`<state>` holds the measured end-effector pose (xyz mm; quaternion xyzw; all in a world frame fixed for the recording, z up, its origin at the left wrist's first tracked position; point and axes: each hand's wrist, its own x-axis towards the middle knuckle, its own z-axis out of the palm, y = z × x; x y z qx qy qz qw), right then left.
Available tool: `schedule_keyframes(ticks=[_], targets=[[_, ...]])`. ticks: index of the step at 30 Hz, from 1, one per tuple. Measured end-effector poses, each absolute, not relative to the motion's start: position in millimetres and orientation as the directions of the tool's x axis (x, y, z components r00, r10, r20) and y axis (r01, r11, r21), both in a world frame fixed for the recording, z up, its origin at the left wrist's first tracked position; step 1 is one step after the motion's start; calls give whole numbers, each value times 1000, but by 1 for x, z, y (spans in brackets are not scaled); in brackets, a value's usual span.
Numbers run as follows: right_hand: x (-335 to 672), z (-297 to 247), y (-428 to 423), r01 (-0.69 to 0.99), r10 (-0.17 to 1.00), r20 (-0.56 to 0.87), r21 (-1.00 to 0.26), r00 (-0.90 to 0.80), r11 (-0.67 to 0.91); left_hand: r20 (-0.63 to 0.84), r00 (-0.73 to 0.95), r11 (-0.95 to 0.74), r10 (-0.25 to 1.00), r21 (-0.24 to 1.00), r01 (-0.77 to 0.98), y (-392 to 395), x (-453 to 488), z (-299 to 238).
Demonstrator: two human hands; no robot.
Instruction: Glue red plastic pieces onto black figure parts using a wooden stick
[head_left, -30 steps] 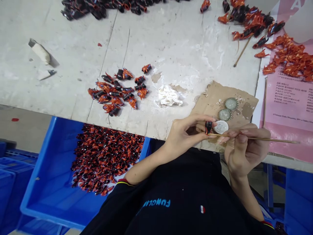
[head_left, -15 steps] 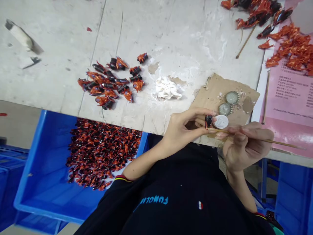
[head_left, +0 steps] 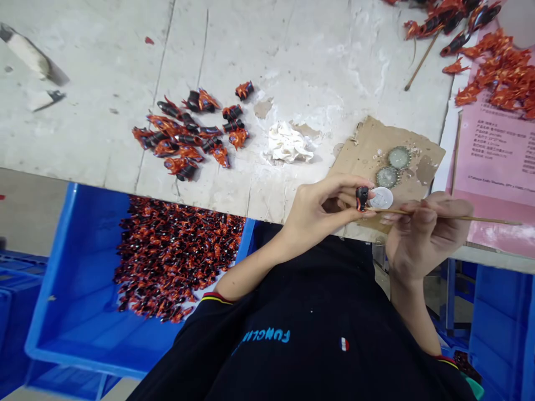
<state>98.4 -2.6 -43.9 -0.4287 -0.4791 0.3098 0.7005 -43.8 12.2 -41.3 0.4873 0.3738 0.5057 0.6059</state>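
Between thumb and fingers, my left hand (head_left: 320, 209) pinches a small black and orange plastic part (head_left: 361, 197). My right hand (head_left: 428, 234) is closed around a thin wooden stick (head_left: 489, 220), whose left end meets the lower edge of that part. Just right of the part is a round white cap (head_left: 381, 197). Beyond the hands lies a piece of cardboard (head_left: 368, 139) bearing two bottle caps (head_left: 399, 158) with something clear and whitish in them.
Assembled black and orange parts (head_left: 179, 139) lie left of a crumpled white tissue (head_left: 289, 142). A blue bin (head_left: 92, 278) of similar parts stands below the table edge. Orange pieces (head_left: 501, 72) rest on a pink printed sheet (head_left: 501, 161). A white-handled tool (head_left: 27, 53) lies far left.
Both hands, the part and the stick have shifted slightly up and right in view. The part has turned a little in my left fingers, with the stick's end still against it.
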Motion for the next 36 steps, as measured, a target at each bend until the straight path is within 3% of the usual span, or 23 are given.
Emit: schedule_keyframes(ticks=[3, 7, 10, 12, 17, 22, 27, 36], targets=[[102, -40, -1, 8, 774, 512, -836, 371, 549, 23, 209, 30, 978, 969, -247, 12, -44, -40], [123, -27, 2, 297, 667, 692, -722, 277, 625, 7, 216, 41, 976, 975, -219, 12, -47, -39], [155, -20, 15, 572, 581, 778, -596, 237, 564, 3, 232, 39, 973, 983, -178, 13, -48, -39], [182, -18, 31, 750, 596, 792, -473, 132, 463, 4, 233, 30, 973, 989, -145, 14, -49, -40], [240, -20, 93, 888, 799, 551, -208, -240, 410, -3, 225, 28, 974, 994, -108, 15, -48, -39], [250, -26, 134, 898, 847, 387, -94, -365, 430, -27, 218, 46, 976, 995, -84, 15, -47, -41], [240, -34, 143, 951, 927, 286, -119, -241, 284, -26, 211, 41, 977, 997, -70, 16, -45, -47], [229, -35, 151, 944, 937, 325, -249, -131, 219, 33, 201, -37, 979, 999, 16, 22, -44, -46]])
